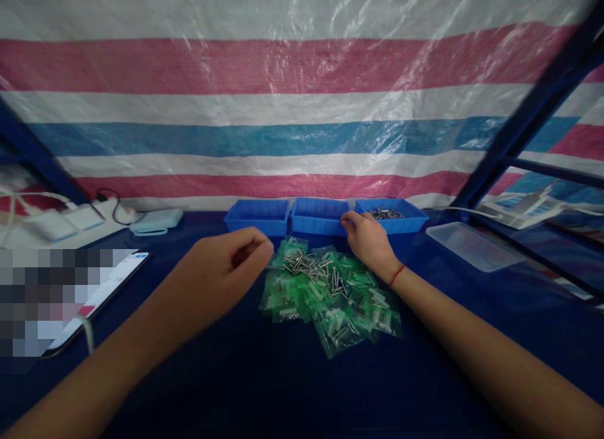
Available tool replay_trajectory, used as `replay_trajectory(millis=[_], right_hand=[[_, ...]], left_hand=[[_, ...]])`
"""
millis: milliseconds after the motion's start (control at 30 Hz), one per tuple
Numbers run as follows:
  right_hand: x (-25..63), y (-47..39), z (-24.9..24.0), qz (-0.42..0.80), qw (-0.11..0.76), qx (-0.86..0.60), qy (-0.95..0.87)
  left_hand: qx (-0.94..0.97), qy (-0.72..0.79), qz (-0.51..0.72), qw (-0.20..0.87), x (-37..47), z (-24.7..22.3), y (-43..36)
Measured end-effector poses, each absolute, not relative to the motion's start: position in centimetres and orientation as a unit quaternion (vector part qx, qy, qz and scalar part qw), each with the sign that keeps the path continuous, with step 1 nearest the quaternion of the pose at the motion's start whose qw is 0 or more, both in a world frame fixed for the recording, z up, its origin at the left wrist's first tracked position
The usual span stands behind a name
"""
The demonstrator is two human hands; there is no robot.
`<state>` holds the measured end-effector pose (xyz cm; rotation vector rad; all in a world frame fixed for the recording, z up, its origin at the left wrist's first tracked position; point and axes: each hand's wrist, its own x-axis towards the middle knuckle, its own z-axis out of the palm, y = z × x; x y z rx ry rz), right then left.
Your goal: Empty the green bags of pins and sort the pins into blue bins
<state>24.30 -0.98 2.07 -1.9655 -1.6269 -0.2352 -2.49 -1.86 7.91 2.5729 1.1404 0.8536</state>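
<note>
Above the left edge of a pile of small clear bags (340,326) with green and white pieces inside hovers my left hand (214,263). Its fingers are curled closed, and whatever they may hold is hidden. Loose metal screws (311,266) lie on top of the pile. My right hand (370,238), with a red string on its wrist, is at the front of the blue bins, near the gap between the middle bin (318,225) and the right bin (406,222). Its fingers are pinched together; I cannot make out anything between them. Small metal parts (385,214) lie in the right bin.
A third blue bin (257,224) stands at the left of the row. On the left are a phone or tablet (101,294), a light blue case (155,222) and white chargers (70,222) with cables. A translucent lid (472,244) lies right, beside a blue metal frame (504,137).
</note>
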Motion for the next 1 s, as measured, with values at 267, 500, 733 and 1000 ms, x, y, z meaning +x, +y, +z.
replay_trajectory(millis=[267, 500, 733, 1000], right_hand=[[25.5, -0.7, 2.3, -0.106, 0.242, -0.75, -0.606], [25.5, -0.7, 2.5, -0.112, 0.24, -0.739, -0.62], [25.3, -0.7, 2.1, -0.115, 0.251, -0.738, -0.616], [29.8, -1.5, 4.5, -0.15, 0.315, -0.784, -0.514]], left_hand=[[0.872, 0.428, 0.212, -0.107, -0.5, 3.3, 8.3], [0.892, 0.402, 0.194, -0.079, 0.1, 2.4, 9.6], [0.901, 0.376, 0.205, -0.073, -0.3, 1.7, 10.2], [0.903, 0.323, 0.267, -0.098, 0.6, 2.0, 9.5]])
